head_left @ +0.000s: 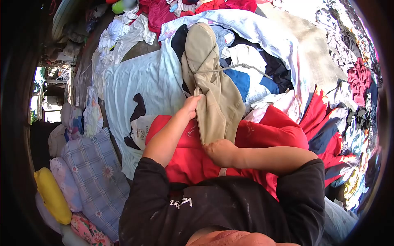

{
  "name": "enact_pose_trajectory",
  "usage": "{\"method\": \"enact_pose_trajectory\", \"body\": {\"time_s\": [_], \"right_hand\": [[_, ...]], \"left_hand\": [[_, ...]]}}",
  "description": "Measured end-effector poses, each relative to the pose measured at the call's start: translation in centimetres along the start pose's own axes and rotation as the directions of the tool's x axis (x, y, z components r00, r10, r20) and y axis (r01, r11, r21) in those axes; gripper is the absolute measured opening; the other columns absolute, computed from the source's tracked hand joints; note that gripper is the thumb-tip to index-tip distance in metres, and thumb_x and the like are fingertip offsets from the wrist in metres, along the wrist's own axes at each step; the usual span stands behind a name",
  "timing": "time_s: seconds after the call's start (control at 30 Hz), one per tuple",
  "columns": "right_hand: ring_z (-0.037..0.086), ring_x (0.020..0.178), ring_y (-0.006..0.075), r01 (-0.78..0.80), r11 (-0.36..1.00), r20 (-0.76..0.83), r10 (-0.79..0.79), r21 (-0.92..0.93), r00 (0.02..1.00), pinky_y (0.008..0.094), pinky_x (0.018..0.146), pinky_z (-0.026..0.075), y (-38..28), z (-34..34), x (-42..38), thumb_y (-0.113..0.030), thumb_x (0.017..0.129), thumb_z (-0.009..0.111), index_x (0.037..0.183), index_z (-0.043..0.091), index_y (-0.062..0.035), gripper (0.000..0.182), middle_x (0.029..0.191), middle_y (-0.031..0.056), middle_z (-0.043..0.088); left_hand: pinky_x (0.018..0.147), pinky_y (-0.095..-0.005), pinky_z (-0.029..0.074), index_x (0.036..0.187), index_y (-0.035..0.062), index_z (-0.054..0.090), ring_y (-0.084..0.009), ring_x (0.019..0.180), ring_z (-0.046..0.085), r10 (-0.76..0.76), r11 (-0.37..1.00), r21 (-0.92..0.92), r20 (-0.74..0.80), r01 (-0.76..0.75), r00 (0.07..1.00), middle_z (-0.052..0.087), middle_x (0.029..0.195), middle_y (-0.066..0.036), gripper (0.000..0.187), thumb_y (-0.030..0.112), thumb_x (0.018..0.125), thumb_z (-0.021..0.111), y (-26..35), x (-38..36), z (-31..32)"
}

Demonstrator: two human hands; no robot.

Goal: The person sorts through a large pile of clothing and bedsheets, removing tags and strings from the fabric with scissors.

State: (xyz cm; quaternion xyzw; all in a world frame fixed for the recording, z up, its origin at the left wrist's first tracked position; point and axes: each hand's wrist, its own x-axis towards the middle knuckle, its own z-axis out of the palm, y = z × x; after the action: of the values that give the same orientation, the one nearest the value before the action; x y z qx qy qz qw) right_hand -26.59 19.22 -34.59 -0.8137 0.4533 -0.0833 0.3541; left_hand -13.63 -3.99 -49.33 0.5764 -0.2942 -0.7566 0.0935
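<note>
A khaki garment (219, 96) with a rounded, hood-like end and a grey drawstring (236, 67) stretches away from my lap. My left hand (191, 106) is closed on its left edge, about midway along. Nearer my body, my right hand (221, 152) makes a fist around the lower end of the same garment; the fingertips are hidden. Red cloth (266, 131) lies over my legs, under the khaki garment and both forearms. Beyond the hands, the garment's far end rests over a heap of blue, white and black clothes (250, 76).
Pale blue cloth (143, 78) spreads to the left, with a small black piece (139, 105) on it. A plaid cushion (96, 176) and a yellow cushion (52, 196) are at lower left. Red and dark clothes (324, 135) pile up at right, and pink clothes (160, 16) lie at the back.
</note>
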Motion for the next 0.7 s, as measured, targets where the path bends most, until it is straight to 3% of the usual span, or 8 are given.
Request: {"method": "enact_pose_trajectory", "body": {"time_s": [0.13, 0.23, 0.3, 0.37, 0.5, 0.6, 0.7], "right_hand": [[0.072, 0.080, 0.0303, -0.026, 1.000, 0.033, 0.026, -0.010, 0.999, 0.0397, 0.069, 0.057, -0.2, -0.9, -0.3, -0.009, 0.085, 0.054, 0.100, 0.061, 0.0021, 0.020, 0.086, 0.0160, 0.072], [0.072, 0.079, 0.0303, -0.043, 0.999, 0.049, 0.043, 0.000, 0.998, 0.0398, 0.069, 0.057, -0.1, -0.8, -0.3, -0.009, 0.083, 0.056, 0.101, 0.059, 0.0028, 0.021, 0.085, 0.0168, 0.072], [0.072, 0.079, 0.0310, -0.026, 1.000, 0.030, 0.026, 0.003, 0.999, 0.0399, 0.070, 0.057, -0.4, -0.7, -0.5, -0.009, 0.082, 0.058, 0.101, 0.058, 0.0036, 0.023, 0.085, 0.0179, 0.071], [0.071, 0.085, 0.0324, 0.030, 0.995, 0.082, -0.038, 0.100, 0.996, 0.0406, 0.075, 0.056, -1.7, -1.7, -1.1, -0.009, 0.080, 0.059, 0.110, 0.057, 0.0038, 0.033, 0.089, 0.0190, 0.071], [0.068, 0.098, 0.0345, 0.239, 0.887, 0.176, -0.328, 0.396, 0.928, 0.0420, 0.085, 0.054, -3.3, -1.4, -1.7, -0.010, 0.079, 0.059, 0.130, 0.054, -0.0012, 0.052, 0.098, 0.0204, 0.070], [0.066, 0.103, 0.0345, 0.383, 0.864, 0.232, -0.466, 0.328, 0.854, 0.0428, 0.090, 0.052, -3.4, -0.9, -1.5, -0.010, 0.079, 0.058, 0.143, 0.047, -0.0103, 0.066, 0.103, 0.0196, 0.070], [0.068, 0.093, 0.0361, 0.296, 0.917, 0.226, -0.359, 0.268, 0.906, 0.0445, 0.085, 0.053, -2.9, -0.9, -1.7, -0.009, 0.076, 0.058, 0.145, 0.042, -0.0041, 0.071, 0.096, 0.0210, 0.070]], "left_hand": [[0.092, -0.0531, 0.054, 0.125, -0.0024, 0.053, -0.0341, 0.108, 0.065, 0.125, 0.991, -0.042, -0.118, -0.131, 0.985, 0.064, 0.119, -0.018, 0.030, 0.012, 0.099, 0.051, 0.3, -0.4, 0.7], [0.094, -0.0525, 0.053, 0.124, -0.0026, 0.055, -0.0340, 0.108, 0.064, 0.147, 0.982, -0.099, -0.121, -0.159, 0.982, 0.064, 0.120, -0.019, 0.031, 0.014, 0.098, 0.050, 1.6, -2.0, 2.0], [0.097, -0.0518, 0.051, 0.125, -0.0024, 0.056, -0.0340, 0.110, 0.064, 0.079, 0.985, -0.151, -0.046, -0.085, 0.996, 0.064, 0.122, -0.019, 0.034, 0.018, 0.098, 0.051, 2.1, -1.7, 0.9], [0.099, -0.0512, 0.050, 0.125, -0.0023, 0.057, -0.0340, 0.113, 0.063, 0.015, 0.981, -0.195, 0.031, -0.009, 0.999, 0.063, 0.124, -0.019, 0.038, 0.023, 0.097, 0.051, 3.2, -1.7, -0.4], [0.103, -0.0490, 0.047, 0.130, -0.0023, 0.055, -0.0327, 0.114, 0.062, -0.048, 0.983, -0.179, -0.058, 0.037, 0.997, 0.062, 0.127, -0.019, 0.041, 0.024, 0.098, 0.051, 4.8, -1.6, -2.4], [0.103, -0.0484, 0.047, 0.131, -0.0022, 0.055, -0.0324, 0.116, 0.062, 0.013, 0.981, -0.196, -0.036, -0.020, 0.999, 0.062, 0.128, -0.019, 0.042, 0.025, 0.099, 0.051, 5.6, -0.8, -4.4], [0.104, -0.0459, 0.047, 0.133, -0.0018, 0.053, -0.0314, 0.117, 0.061, 0.027, 0.974, -0.224, -0.019, -0.030, 0.999, 0.060, 0.131, -0.020, 0.044, 0.028, 0.101, 0.049, 5.8, 0.0, -6.1]]}}
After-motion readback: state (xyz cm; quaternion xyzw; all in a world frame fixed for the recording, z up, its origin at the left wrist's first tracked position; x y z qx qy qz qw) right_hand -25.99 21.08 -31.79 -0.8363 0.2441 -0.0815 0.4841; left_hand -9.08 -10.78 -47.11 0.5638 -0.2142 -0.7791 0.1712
